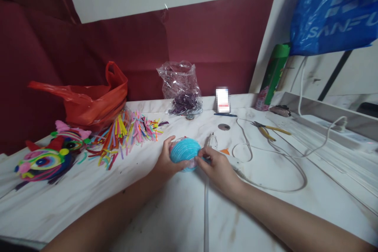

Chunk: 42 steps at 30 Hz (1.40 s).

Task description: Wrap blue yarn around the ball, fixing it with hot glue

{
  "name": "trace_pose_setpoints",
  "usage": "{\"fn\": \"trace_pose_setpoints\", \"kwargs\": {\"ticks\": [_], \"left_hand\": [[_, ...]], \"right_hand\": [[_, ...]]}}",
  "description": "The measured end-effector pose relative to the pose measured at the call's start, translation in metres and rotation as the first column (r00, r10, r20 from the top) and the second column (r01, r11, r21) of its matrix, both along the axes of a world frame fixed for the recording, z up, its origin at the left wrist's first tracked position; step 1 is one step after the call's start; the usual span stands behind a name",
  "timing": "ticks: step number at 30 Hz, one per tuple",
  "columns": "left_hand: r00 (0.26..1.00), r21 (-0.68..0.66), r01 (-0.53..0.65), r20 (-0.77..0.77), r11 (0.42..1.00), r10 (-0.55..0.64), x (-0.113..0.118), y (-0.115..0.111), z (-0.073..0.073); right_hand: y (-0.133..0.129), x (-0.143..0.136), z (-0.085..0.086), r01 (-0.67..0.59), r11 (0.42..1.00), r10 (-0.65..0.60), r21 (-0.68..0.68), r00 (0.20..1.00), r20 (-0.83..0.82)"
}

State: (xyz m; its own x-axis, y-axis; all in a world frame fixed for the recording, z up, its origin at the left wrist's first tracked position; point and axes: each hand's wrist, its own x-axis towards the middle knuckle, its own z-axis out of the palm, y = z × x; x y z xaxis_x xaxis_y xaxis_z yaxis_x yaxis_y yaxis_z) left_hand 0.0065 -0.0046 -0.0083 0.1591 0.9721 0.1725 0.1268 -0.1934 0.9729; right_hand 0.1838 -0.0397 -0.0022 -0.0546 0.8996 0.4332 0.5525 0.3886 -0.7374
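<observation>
A ball wound with rows of bright blue pipe cleaner rests in my left hand, whose fingers and thumb curve round its left side. Some pink shows at the ball's edges. At its lower right, my right hand pinches what looks like the end of a blue pipe cleaner against the surface; the fingertips partly hide it. Just behind the right hand lies a white glue gun, partly covered by that hand, with a pale nozzle pointing away from me.
Bundles of coloured pipe cleaners, two decorated figures and a red bag are at left. A clear bag stands behind. Yellow-handled pliers, looped cords, a power strip and a green can are at right.
</observation>
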Motion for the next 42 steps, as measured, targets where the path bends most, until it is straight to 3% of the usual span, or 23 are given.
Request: {"fn": "trace_pose_setpoints", "kwargs": {"ticks": [5, 13, 26, 32, 37, 42], "left_hand": [[1.0, 0.003, 0.027, 0.001, 1.0, -0.027, 0.0, 0.001, 0.0], [0.99, -0.038, 0.071, 0.123, 0.997, -0.066, 0.001, -0.002, 0.004], [1.0, -0.011, -0.005, 0.03, 1.0, 0.006, -0.004, -0.001, 0.009], [0.998, 0.014, 0.063, -0.003, 0.998, -0.063, -0.005, 0.0, 0.008], [0.996, 0.043, 0.043, -0.083, 0.998, -0.039, -0.002, -0.001, 0.013], [0.995, 0.059, 0.085, -0.058, 0.995, -0.081, -0.005, 0.002, 0.013]], "right_hand": [[-0.001, 0.0, -0.001, 0.0, 0.999, -0.001, 0.053, 0.999, 0.035], [-0.001, -0.001, -0.003, -0.014, 0.998, 0.013, 0.063, 1.0, 0.017], [-0.005, -0.004, 0.0, -0.041, 0.997, 0.037, 0.072, 0.998, 0.059], [-0.001, 0.0, 0.001, -0.043, 0.999, 0.042, 0.024, 0.999, 0.029], [-0.001, 0.001, 0.002, -0.042, 0.999, 0.042, 0.014, 0.999, 0.026], [-0.002, 0.0, 0.001, -0.035, 0.999, 0.033, 0.027, 0.998, 0.05]]}}
